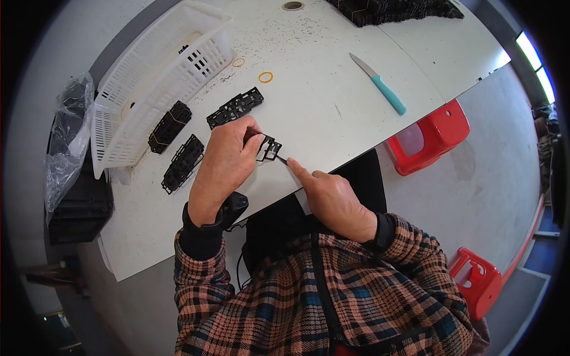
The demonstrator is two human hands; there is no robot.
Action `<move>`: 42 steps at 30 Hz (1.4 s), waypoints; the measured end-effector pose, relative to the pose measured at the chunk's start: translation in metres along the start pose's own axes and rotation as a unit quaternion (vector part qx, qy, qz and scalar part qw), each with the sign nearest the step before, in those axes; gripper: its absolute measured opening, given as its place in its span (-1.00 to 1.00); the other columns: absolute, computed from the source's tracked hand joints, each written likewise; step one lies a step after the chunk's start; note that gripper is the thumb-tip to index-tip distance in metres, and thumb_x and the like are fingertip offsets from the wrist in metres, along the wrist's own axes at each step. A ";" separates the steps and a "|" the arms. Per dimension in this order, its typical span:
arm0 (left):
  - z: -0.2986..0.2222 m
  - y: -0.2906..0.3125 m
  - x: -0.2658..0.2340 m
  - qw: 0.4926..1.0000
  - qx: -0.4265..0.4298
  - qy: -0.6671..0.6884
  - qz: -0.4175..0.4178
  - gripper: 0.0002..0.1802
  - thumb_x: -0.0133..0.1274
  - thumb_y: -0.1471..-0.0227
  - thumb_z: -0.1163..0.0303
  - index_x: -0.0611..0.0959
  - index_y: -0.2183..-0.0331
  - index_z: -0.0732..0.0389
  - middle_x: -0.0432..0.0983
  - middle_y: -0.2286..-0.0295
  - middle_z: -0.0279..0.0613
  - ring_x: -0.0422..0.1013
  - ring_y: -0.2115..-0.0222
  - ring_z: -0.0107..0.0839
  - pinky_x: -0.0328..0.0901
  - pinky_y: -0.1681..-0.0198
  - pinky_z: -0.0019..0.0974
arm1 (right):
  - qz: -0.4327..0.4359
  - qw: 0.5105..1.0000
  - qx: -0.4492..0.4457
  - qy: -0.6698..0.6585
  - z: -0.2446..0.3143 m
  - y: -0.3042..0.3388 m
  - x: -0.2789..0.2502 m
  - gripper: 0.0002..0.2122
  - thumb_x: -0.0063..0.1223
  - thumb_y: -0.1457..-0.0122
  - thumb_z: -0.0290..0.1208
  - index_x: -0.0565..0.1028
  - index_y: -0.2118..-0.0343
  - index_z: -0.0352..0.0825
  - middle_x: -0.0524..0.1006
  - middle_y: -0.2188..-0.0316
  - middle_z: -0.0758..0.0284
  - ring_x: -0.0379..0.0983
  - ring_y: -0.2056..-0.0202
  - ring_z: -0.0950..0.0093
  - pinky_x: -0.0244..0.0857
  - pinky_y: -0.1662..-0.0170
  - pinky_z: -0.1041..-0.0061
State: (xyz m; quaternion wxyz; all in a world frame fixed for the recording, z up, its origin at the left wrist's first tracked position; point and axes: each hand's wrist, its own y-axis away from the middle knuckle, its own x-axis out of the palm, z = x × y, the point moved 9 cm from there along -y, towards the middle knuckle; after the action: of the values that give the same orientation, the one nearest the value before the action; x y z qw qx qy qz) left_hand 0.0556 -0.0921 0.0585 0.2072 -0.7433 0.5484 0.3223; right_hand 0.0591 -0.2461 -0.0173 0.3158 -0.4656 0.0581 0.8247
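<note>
Over the near side of the white table [320,113], my left hand [222,157] grips a black plastic frame piece [270,147] with square cut-outs. My right hand [337,199] is closed, index finger stretched forward along a thin dark tool [282,159]. The tool's tip meets the frame piece's right edge; its handle is hidden in my palm, so its kind is unclear. Just beyond my left hand lies a flat black openwork part [236,107]. To its left are a banded bundle of black parts [170,126] and another black stack [183,164].
A white slatted basket [160,83] stands at the left. Beyond my hands lie rubber bands [266,77] and dark crumbs; a turquoise-handled knife [386,92] is to the right. Black parts [398,9] are piled at the far edge. A red stool [436,133] stands beside the table.
</note>
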 end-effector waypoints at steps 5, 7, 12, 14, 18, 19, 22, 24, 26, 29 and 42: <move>0.002 0.001 0.001 1.000 -0.001 0.012 -0.001 -0.88 0.02 -0.06 0.49 0.53 0.43 0.37 0.34 0.66 -0.34 0.20 0.60 -0.60 0.15 0.51 -0.44 | 0.030 0.999 -0.004 0.034 0.008 -0.003 -0.007 -0.39 0.01 0.00 -0.64 0.30 -0.20 -0.22 0.42 0.59 0.26 0.43 0.59 0.31 0.36 0.48 0.39; 0.000 0.001 0.001 1.000 0.002 0.011 -0.002 -0.88 0.01 -0.06 0.49 0.53 0.43 0.37 0.34 0.66 -0.34 0.20 0.60 -0.60 0.15 0.51 -0.44 | 0.032 0.999 -0.010 0.043 0.009 -0.003 -0.006 -0.39 0.00 0.00 -0.64 0.30 -0.20 -0.21 0.42 0.59 0.26 0.43 0.59 0.31 0.36 0.48 0.38; -0.004 0.000 0.002 1.000 0.008 -0.003 0.003 -0.88 0.01 -0.06 0.49 0.52 0.43 0.38 0.33 0.66 -0.34 0.19 0.60 -0.60 0.14 0.51 -0.43 | 0.039 0.998 -0.015 0.045 0.005 -0.003 -0.008 -0.40 -0.01 -0.01 -0.63 0.30 -0.20 -0.20 0.42 0.58 0.26 0.43 0.58 0.31 0.36 0.48 0.38; -0.005 0.000 0.002 1.000 0.018 -0.003 0.001 -0.88 0.01 -0.06 0.49 0.52 0.42 0.38 0.33 0.66 -0.34 0.18 0.60 -0.60 0.14 0.51 -0.43 | 0.041 0.998 -0.011 0.038 0.003 -0.003 -0.007 -0.40 -0.01 -0.02 -0.63 0.30 -0.20 -0.20 0.42 0.58 0.25 0.43 0.58 0.31 0.36 0.48 0.37; -0.005 -0.002 0.004 1.000 0.006 -0.015 0.009 -0.87 0.02 -0.05 0.48 0.52 0.42 0.37 0.33 0.66 -0.34 0.18 0.60 -0.60 0.14 0.52 -0.43 | 0.022 0.999 0.011 0.037 -0.001 -0.002 -0.007 -0.42 -0.02 -0.02 -0.64 0.31 -0.19 -0.21 0.42 0.58 0.25 0.43 0.57 0.32 0.35 0.48 0.39; -0.004 -0.001 0.004 1.000 0.005 -0.014 0.009 -0.87 0.02 -0.05 0.48 0.52 0.42 0.37 0.33 0.66 -0.34 0.18 0.60 -0.60 0.14 0.52 -0.43 | 0.024 0.999 0.006 0.032 0.001 -0.002 -0.006 -0.42 -0.02 -0.02 -0.64 0.32 -0.19 -0.21 0.42 0.58 0.25 0.43 0.58 0.32 0.35 0.48 0.39; -0.006 0.000 0.001 0.999 0.032 -0.020 -0.012 -0.89 0.04 -0.05 0.53 0.51 0.42 0.40 0.41 0.67 -0.04 0.27 0.67 -0.37 0.21 0.54 -0.31 | 0.028 0.999 -0.004 0.022 0.003 -0.002 -0.007 -0.42 -0.02 -0.02 -0.64 0.32 -0.19 -0.22 0.42 0.57 0.25 0.43 0.58 0.33 0.35 0.48 0.40; -0.006 0.000 0.001 0.999 0.030 -0.016 -0.010 -0.89 0.03 -0.05 0.53 0.51 0.42 0.40 0.40 0.67 -0.05 0.26 0.67 -0.38 0.21 0.54 -0.31 | 0.024 0.999 -0.017 0.033 0.004 -0.002 -0.006 -0.41 -0.01 -0.01 -0.65 0.32 -0.19 -0.22 0.42 0.58 0.25 0.43 0.58 0.33 0.35 0.49 0.40; -0.005 -0.001 0.002 1.000 0.025 -0.008 -0.005 -0.89 0.03 -0.05 0.53 0.51 0.42 0.40 0.39 0.68 -0.07 0.24 0.67 -0.42 0.20 0.55 -0.32 | 0.023 0.999 -0.024 0.038 0.004 -0.003 -0.007 -0.41 -0.01 -0.01 -0.65 0.31 -0.19 -0.22 0.42 0.58 0.25 0.43 0.58 0.34 0.35 0.49 0.41; -0.004 -0.001 0.001 1.000 0.022 -0.005 -0.005 -0.89 0.02 -0.05 0.52 0.51 0.42 0.40 0.39 0.69 -0.09 0.23 0.68 -0.45 0.19 0.56 -0.33 | 0.022 0.999 0.007 0.030 -0.003 -0.006 -0.009 -0.40 -0.01 -0.01 -0.66 0.30 -0.21 -0.20 0.41 0.58 0.27 0.42 0.59 0.35 0.36 0.49 0.41; -0.004 -0.002 0.003 1.000 0.007 0.002 -0.010 -0.88 0.01 -0.05 0.49 0.52 0.43 0.37 0.34 0.67 -0.34 0.18 0.61 -0.62 0.13 0.53 -0.45 | 0.006 0.999 -0.036 0.014 0.011 -0.002 -0.004 -0.33 0.02 0.02 -0.68 0.25 -0.24 -0.17 0.38 0.57 0.29 0.38 0.62 0.37 0.34 0.52 0.41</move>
State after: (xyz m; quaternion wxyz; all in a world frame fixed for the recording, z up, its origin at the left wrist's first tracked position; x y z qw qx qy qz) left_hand 0.0592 -0.0960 0.0593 0.2149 -0.7479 0.5434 0.3148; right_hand 0.0537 -0.2423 -0.0079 0.2934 -0.4878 0.0352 0.8214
